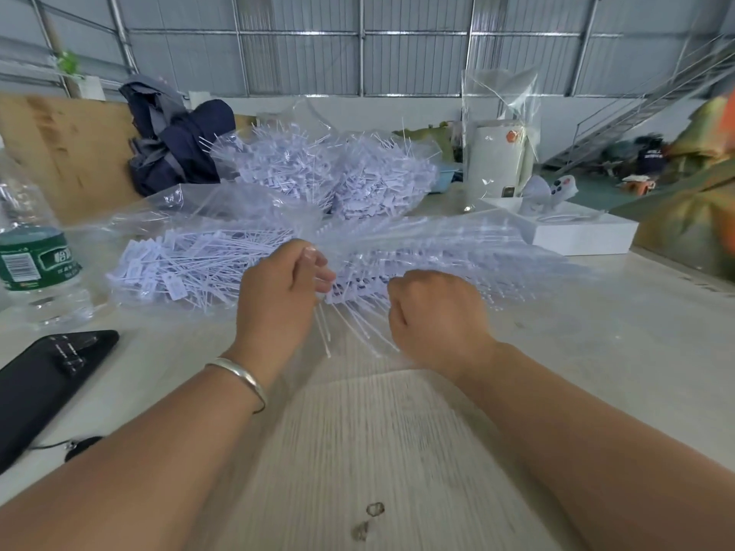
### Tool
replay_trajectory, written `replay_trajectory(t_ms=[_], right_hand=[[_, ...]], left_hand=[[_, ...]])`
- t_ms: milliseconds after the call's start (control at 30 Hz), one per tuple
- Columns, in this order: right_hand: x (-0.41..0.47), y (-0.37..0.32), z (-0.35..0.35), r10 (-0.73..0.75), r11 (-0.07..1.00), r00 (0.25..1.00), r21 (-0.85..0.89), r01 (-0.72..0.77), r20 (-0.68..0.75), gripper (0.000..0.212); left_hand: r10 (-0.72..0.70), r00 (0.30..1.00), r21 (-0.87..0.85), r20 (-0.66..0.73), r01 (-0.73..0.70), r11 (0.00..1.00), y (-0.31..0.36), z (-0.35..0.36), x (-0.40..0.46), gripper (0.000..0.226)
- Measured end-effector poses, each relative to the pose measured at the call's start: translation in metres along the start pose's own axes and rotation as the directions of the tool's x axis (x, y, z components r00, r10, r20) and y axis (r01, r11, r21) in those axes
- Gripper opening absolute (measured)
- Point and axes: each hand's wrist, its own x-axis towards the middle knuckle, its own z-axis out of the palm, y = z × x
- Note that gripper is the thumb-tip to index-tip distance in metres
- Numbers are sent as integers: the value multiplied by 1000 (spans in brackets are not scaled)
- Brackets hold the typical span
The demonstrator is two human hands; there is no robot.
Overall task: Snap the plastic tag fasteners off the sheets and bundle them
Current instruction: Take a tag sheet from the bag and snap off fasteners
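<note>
Both hands work at the middle of the pale table (397, 431). The left hand (278, 296) has its fingers curled round a bunch of white tag fasteners (324, 332), whose thin tails stick out below the fist toward the person. The right hand (433, 316) is clenched just beside it, knuckles up; what it grips is hidden, though a blurred sheet of fasteners (437, 248) fans out from behind it. A bagged heap of loose fasteners (179, 268) lies left of the left hand, and more bags (318, 169) sit farther back. A water bottle (32, 256) and a black phone (43, 375) lie at the left edge.
</note>
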Motion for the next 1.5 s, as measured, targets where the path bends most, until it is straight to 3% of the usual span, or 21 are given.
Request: replay_trajectory(t_ms=[133, 233, 333, 400, 467, 633, 733, 867, 1000, 1100, 1133, 1233, 1367, 1500], right_hand=[[4, 2, -2, 28, 996, 996, -86, -35, -86, 38], [2, -2, 1, -40, 992, 999, -117, 40, 3, 24], [-2, -5, 8, -53, 989, 993, 142, 38, 103, 16], [-1, 0, 9, 35, 904, 988, 416, -96, 151, 14], [1, 8, 14, 96, 842, 971, 502, -197, 219, 14], [10, 18, 37, 67, 966, 895, 196, -169, 441, 28], [21, 18, 37, 80, 988, 858, 75, -136, 507, 44], [46, 14, 24, 60, 996, 758, 12, -90, 649, 27], [54, 3, 30, 69, 996, 711, -6, -91, 699, 40], [61, -4, 35, 108, 992, 654, -42, -117, 749, 12], [65, -6, 35, 115, 992, 651, -49, -118, 751, 18], [71, -8, 32, 121, 992, 672, -67, -105, 730, 10], [74, -10, 32, 157, 988, 658, -125, -95, 736, 27], [85, -11, 30, 141, 989, 684, -135, -63, 716, 12]], left_hand=[[62, 996, -16, -69, -63, 998, 3, 0, 0, 27], [126, 988, -34, -90, -129, 991, 6, -1, -2, 24], [173, 980, -32, -98, -177, 984, 9, -2, -3, 23], [179, 979, -40, -101, -184, 982, 9, -3, -3, 23], [177, 980, -47, -97, -182, 982, 9, -3, -3, 23], [247, 966, -24, -73, -250, 968, 14, -1, -5, 25], [289, 956, 0, -59, -289, 957, 16, 0, -7, 27], [315, 948, 0, -56, -315, 949, 14, -1, -8, 27], [366, 929, 4, -46, -367, 930, 18, 0, -10, 30], [412, 910, -6, -48, -413, 911, 21, 1, -11, 32], [417, 907, -13, -52, -418, 908, 21, 1, -11, 32], [422, 905, -15, -64, -423, 906, 21, 0, -12, 34], [428, 903, 7, -49, -428, 904, 21, 2, -13, 32], [352, 926, 240, 138, -376, 895, 15, 6, -10, 27]])
